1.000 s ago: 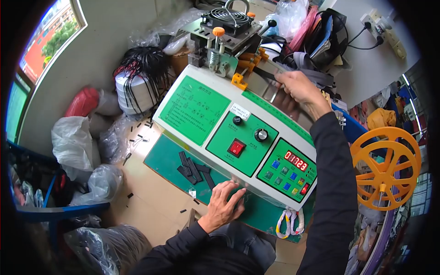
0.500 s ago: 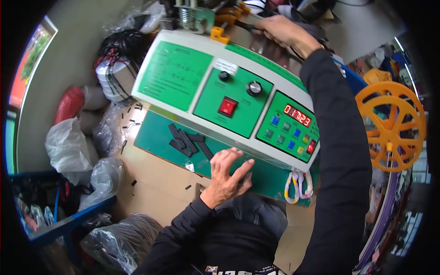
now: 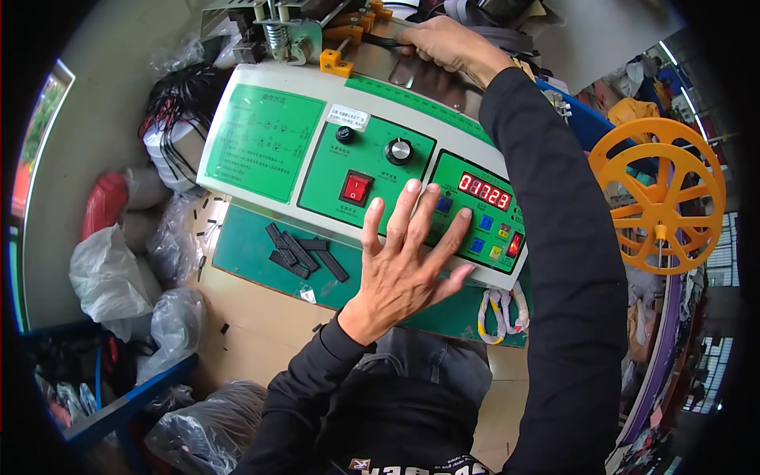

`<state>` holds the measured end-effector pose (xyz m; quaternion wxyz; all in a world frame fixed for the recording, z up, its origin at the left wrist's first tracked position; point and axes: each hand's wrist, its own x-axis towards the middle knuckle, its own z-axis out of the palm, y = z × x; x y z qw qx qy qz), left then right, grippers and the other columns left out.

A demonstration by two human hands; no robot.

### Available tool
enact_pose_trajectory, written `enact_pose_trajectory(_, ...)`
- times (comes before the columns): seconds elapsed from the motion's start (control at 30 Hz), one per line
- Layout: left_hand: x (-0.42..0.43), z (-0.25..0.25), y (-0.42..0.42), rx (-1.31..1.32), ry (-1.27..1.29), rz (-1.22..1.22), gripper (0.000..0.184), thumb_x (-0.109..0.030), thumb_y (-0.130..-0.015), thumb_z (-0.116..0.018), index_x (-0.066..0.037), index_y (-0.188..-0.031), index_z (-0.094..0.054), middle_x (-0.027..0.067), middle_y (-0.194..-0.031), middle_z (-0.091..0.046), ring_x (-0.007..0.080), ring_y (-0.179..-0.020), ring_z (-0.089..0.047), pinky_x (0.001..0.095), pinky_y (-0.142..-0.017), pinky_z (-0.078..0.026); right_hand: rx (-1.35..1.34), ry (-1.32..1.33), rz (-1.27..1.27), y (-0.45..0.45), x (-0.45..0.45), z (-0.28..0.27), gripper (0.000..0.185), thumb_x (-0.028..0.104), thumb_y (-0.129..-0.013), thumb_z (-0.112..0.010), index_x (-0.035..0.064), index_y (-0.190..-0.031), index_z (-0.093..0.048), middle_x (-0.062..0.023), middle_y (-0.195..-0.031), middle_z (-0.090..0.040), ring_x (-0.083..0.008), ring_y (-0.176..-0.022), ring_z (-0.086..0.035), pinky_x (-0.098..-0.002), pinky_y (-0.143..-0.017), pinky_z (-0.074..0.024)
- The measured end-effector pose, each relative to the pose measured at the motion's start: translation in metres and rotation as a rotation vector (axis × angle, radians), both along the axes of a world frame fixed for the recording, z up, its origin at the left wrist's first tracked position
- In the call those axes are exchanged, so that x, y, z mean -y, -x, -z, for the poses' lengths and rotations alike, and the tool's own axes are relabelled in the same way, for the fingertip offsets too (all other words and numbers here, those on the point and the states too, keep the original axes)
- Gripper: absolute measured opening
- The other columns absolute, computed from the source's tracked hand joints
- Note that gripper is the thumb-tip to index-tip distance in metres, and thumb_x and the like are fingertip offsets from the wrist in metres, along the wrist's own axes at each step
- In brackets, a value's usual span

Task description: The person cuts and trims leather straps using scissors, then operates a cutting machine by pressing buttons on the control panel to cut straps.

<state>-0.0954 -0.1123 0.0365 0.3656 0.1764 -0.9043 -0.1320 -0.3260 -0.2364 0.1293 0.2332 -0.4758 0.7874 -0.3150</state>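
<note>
The right hand [image 3: 447,43] pinches a black strap [image 3: 384,40], which runs to the yellow blocks [image 3: 336,63] just left of that hand. The left hand [image 3: 404,277] is spread wide over the front of the machine [image 3: 368,162]; it is hard to tell if it touches the buttons. Short black strips [image 3: 301,253] lie on the green surface [image 3: 237,245], left of the left hand. It seems best to hold the strap flat and straight, and keep the right hand away from the blocks.
</note>
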Motion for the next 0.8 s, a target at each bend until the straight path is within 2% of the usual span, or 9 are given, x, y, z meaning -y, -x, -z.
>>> enact_pose_trajectory(0.17,-0.001,-0.001,0.0,0.014,-0.003,0.014,0.051,-0.043,-0.081,-0.056,-0.02,-0.126,-0.055,0.0152,-0.136,-0.04,0.0321,-0.132,-0.032,0.0493,-0.107,-0.014,0.039,-0.049,0.028,0.0,-0.001,-0.006,0.029,0.031,-0.083,-0.055,0.0076,-0.065,-0.06,0.0048,-0.052,-0.043,-0.0058,-0.039,-0.028,-0.0204,-0.035,-0.0183)
enact_pose_trajectory(0.23,0.002,-0.003,-0.003,0.02,-0.003,0.019,0.051,-0.042,-0.081,-0.056,-0.02,-0.127,-0.054,0.0155,-0.136,-0.04,0.0318,-0.132,-0.032,0.0495,-0.108,-0.014,0.017,0.003,-0.027,0.001,-0.001,-0.003,0.031,0.031,-0.083,-0.054,0.0079,-0.064,-0.059,0.0039,-0.052,-0.044,-0.0074,-0.038,-0.031,-0.0221,-0.035,-0.0222)
enact_pose_trajectory(0.33,0.007,-0.007,-0.006,0.028,0.031,-0.002,0.051,-0.041,-0.082,-0.055,-0.02,-0.128,-0.053,0.0157,-0.137,-0.04,0.0316,-0.132,-0.032,0.0497,-0.108,-0.013,-0.034,-0.079,0.001,-0.002,-0.003,-0.007,0.031,0.032,-0.084,-0.054,0.0079,-0.067,-0.059,0.0038,-0.052,-0.042,-0.0089,-0.04,-0.036,-0.0233,-0.038,-0.0282)
enact_pose_trajectory(0.4,0.004,-0.008,-0.004,0.049,0.02,0.025,0.051,-0.041,-0.083,-0.055,-0.02,-0.129,-0.052,0.0158,-0.137,-0.039,0.0315,-0.133,-0.032,0.0499,-0.108,-0.013,0.04,-0.123,0.051,-0.007,-0.005,-0.012,0.029,0.032,-0.084,-0.054,0.0081,-0.068,-0.059,0.004,-0.053,-0.041,-0.0089,-0.041,-0.038,-0.0226,-0.039,-0.0292)
enact_pose_trajectory(0.57,0.004,-0.009,-0.006,0.053,0.01,0.04,0.05,-0.041,-0.084,-0.053,-0.019,-0.13,-0.05,0.0152,-0.139,-0.038,0.0305,-0.135,-0.03,0.0493,-0.109,-0.012,0.109,-0.128,0.045,-0.014,-0.008,-0.019,0.034,0.037,-0.086,-0.055,0.008,-0.069,-0.059,0.0056,-0.054,-0.04,-0.0054,-0.04,-0.031,-0.0205,-0.038,-0.0239)
enact_pose_trajectory(0.63,0.005,-0.009,-0.008,0.039,0.003,0.033,0.05,-0.04,-0.085,-0.052,-0.019,-0.13,-0.05,0.015,-0.14,-0.038,0.03,-0.135,-0.03,0.0489,-0.109,-0.012,0.139,-0.124,0.025,-0.009,-0.008,-0.017,0.033,0.034,-0.084,-0.056,0.0052,-0.068,-0.059,0.0008,-0.057,-0.046,-0.0105,-0.04,-0.038,-0.0232,-0.036,-0.035)
enact_pose_trajectory(0.67,0.005,-0.009,-0.008,0.031,-0.008,0.047,0.049,-0.04,-0.086,-0.052,-0.019,-0.129,-0.05,0.0148,-0.14,-0.038,0.0296,-0.135,-0.029,0.0486,-0.109,-0.012,0.128,-0.128,0.005,-0.007,-0.007,-0.016,0.033,0.034,-0.084,-0.056,0.0052,-0.068,-0.059,0.0008,-0.057,-0.046,-0.0105,-0.04,-0.038,-0.0232,-0.036,-0.035)
enact_pose_trajectory(0.8,0.005,-0.009,-0.009,-0.011,-0.051,0.057,0.046,-0.038,-0.088,-0.049,-0.017,-0.129,-0.05,0.0144,-0.141,-0.037,0.0283,-0.136,-0.029,0.0475,-0.11,-0.011,0.179,-0.125,0.036,-0.006,-0.006,-0.014,0.034,0.035,-0.086,-0.057,0.0051,-0.07,-0.058,0.003,-0.055,-0.044,-0.0066,-0.04,-0.033,-0.0199,-0.036,-0.0248)
